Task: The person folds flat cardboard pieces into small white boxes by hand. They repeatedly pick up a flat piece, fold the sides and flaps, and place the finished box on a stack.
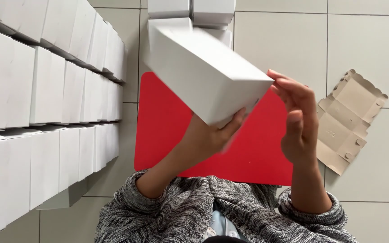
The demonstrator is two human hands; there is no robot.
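Head view: left hand is under a folded white box, thumb up against its near lower edge, palm cupping the underside; it is grasping the box and carrying it. The box is tilted, one corner pointing toward the right hand, and held in the air above a red mat that lies flat on the tiled floor.

Right hand is released: fingers straight and together, palm turned toward the box. Fingertips sit just beside the box's right corner (contact or a hair of gap, cannot tell, slightly blurred there).

Both forearms come out of grey marled knit sleeves at the bottom edge of the frame.

Red mat: its left and bottom edges are visible, far edge is hidden behind the box, right part behind the right hand.

On the floor to the right of the mat, just past the right hand, an unfolded flat cardboard blank, brownish side up, with scalloped tabs along its edges.

Left side of the frame: rows of finished white boxes stacked tightly, several tiers, running along the floor beside the mat's left edge.

Beyond the mat's far edge: two more white boxes, side by side, partly cut off by the frame top.
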